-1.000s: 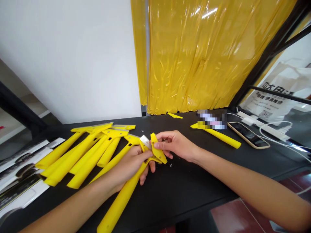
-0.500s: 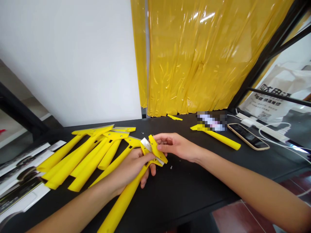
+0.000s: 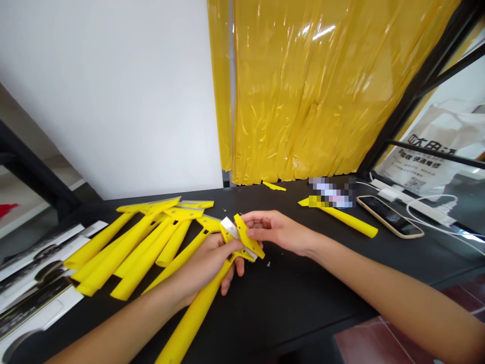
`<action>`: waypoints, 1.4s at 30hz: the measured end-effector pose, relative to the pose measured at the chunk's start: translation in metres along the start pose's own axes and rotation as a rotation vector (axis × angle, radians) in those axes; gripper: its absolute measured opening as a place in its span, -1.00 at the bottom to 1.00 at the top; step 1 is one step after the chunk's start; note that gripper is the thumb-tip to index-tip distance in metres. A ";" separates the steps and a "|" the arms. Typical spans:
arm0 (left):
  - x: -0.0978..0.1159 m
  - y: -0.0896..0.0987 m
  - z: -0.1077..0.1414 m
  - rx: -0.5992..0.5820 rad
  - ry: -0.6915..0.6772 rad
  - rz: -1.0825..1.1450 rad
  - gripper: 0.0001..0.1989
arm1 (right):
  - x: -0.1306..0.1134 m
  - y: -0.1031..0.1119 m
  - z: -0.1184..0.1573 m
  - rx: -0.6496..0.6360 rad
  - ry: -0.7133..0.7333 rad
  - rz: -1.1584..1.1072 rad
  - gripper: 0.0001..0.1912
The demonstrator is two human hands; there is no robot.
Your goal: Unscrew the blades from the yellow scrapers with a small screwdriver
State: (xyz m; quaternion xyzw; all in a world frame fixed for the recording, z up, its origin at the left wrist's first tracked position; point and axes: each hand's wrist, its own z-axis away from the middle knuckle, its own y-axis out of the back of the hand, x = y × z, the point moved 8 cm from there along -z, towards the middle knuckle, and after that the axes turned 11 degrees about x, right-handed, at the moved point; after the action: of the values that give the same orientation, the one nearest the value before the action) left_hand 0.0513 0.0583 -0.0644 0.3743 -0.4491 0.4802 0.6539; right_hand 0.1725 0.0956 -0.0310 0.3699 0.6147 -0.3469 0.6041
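Note:
My left hand (image 3: 217, 258) is closed around the head end of a yellow scraper (image 3: 193, 323), whose long handle slants down toward the front. A bare metal blade (image 3: 229, 227) lies on the scraper's head. Between the thumb and fingers of my right hand (image 3: 275, 231) is a yellow plastic cover plate (image 3: 248, 237) with small holes, tilted close over the blade. Whether the plate touches the blade, I cannot tell. On the black table just below sits a small screw (image 3: 269, 264). Several more yellow scrapers (image 3: 140, 253) with blades fitted are piled left of my left hand.
Another yellow handle (image 3: 348, 218) lies at the right, beside a phone (image 3: 390, 216) and a white power strip (image 3: 420, 202) with cables. A loose yellow plate (image 3: 274, 186) rests at the back. Flat printed packages (image 3: 49, 283) are at the left. A yellow plastic curtain (image 3: 303, 101) hangs behind.
The whole view has shifted slightly, so everything appears a little further right and lower. Both hands keep the same hold on the scraper and the cover plate.

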 end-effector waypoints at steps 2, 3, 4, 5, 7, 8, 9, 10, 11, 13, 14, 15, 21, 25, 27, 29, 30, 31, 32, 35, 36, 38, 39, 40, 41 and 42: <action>0.000 0.000 0.000 0.004 0.000 0.002 -0.75 | 0.000 0.001 0.000 0.008 0.001 0.006 -0.63; 0.001 0.000 -0.001 0.004 0.000 0.004 -0.76 | 0.000 0.001 0.000 0.013 0.003 0.010 -0.63; 0.001 0.000 -0.001 0.001 -0.001 0.004 -0.76 | 0.000 0.001 0.001 0.017 0.002 0.014 -0.64; 0.001 -0.001 -0.001 -0.003 -0.002 0.004 -0.75 | 0.000 0.001 0.001 0.020 -0.001 0.018 -0.64; 0.002 -0.002 0.000 -0.011 -0.002 0.002 -0.73 | 0.000 0.001 0.002 0.026 -0.011 0.024 -0.64; 0.002 -0.002 0.000 -0.013 -0.002 0.001 -0.72 | 0.001 0.001 0.002 0.027 -0.017 0.029 -0.64; 0.002 -0.002 0.000 -0.012 -0.002 0.002 -0.72 | 0.001 0.001 0.002 0.030 -0.020 0.037 -0.65; 0.002 -0.002 0.000 -0.011 -0.002 0.005 -0.72 | 0.002 0.002 0.002 0.033 -0.021 0.047 -0.64; 0.002 -0.003 0.000 -0.013 -0.003 0.011 -0.72 | 0.003 0.002 0.002 0.034 -0.018 0.059 -0.64; 0.003 -0.004 0.000 -0.032 -0.011 0.031 -0.72 | 0.005 0.002 0.002 0.035 -0.005 0.075 -0.64; 0.003 -0.005 0.001 -0.047 -0.017 0.041 -0.73 | 0.006 0.002 0.001 0.040 0.006 0.082 -0.63; 0.004 -0.006 0.001 -0.060 -0.023 0.049 -0.74 | 0.008 0.002 0.000 0.048 0.017 0.087 -0.63; 0.009 -0.007 0.004 -0.059 -0.033 -0.001 -0.75 | 0.010 0.003 -0.001 0.096 0.070 0.116 -0.66; 0.011 -0.008 0.005 -0.068 -0.051 -0.069 -0.73 | 0.010 0.002 0.000 0.094 0.031 0.085 -0.69; 0.010 -0.008 0.005 -0.080 -0.052 -0.081 -0.72 | 0.010 0.001 0.000 0.089 0.003 0.048 -0.68; 0.008 -0.009 0.005 -0.098 -0.050 -0.089 -0.70 | 0.011 0.000 0.000 0.084 -0.031 0.005 -0.65; 0.008 -0.009 0.005 -0.110 -0.051 -0.092 -0.69 | 0.011 -0.001 0.000 0.081 -0.049 -0.017 -0.64; 0.008 -0.009 0.005 -0.122 -0.053 -0.094 -0.69 | 0.013 -0.001 0.000 0.079 -0.070 -0.041 -0.63; 0.007 -0.010 0.005 -0.134 -0.056 -0.100 -0.70 | 0.014 -0.001 0.000 0.076 -0.094 -0.068 -0.62; 0.007 -0.011 0.006 -0.157 -0.076 -0.142 -0.73 | 0.021 -0.002 0.000 0.052 -0.169 -0.146 -0.63; 0.007 -0.011 0.006 -0.161 -0.083 -0.163 -0.72 | 0.023 -0.003 0.000 0.040 -0.192 -0.171 -0.63; 0.007 -0.011 0.006 -0.168 -0.097 -0.202 -0.70 | 0.026 -0.004 0.000 0.018 -0.227 -0.209 -0.64; 0.007 -0.011 0.006 -0.171 -0.103 -0.215 -0.68 | 0.027 -0.005 0.000 0.013 -0.236 -0.218 -0.64; 0.007 -0.011 0.006 -0.174 -0.106 -0.224 -0.66 | 0.027 -0.005 0.000 0.013 -0.240 -0.222 -0.64; 0.007 -0.011 0.006 -0.176 -0.106 -0.230 -0.64 | 0.028 -0.006 0.000 0.015 -0.242 -0.221 -0.63; 0.007 -0.011 0.006 -0.176 -0.104 -0.234 -0.63 | 0.028 -0.006 -0.001 0.019 -0.241 -0.217 -0.63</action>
State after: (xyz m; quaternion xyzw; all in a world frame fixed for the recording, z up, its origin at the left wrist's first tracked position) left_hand 0.0610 0.0518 -0.0565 0.3898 -0.4761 0.3392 0.7115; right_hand 0.1671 0.0942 -0.0589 0.2625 0.5708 -0.4576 0.6292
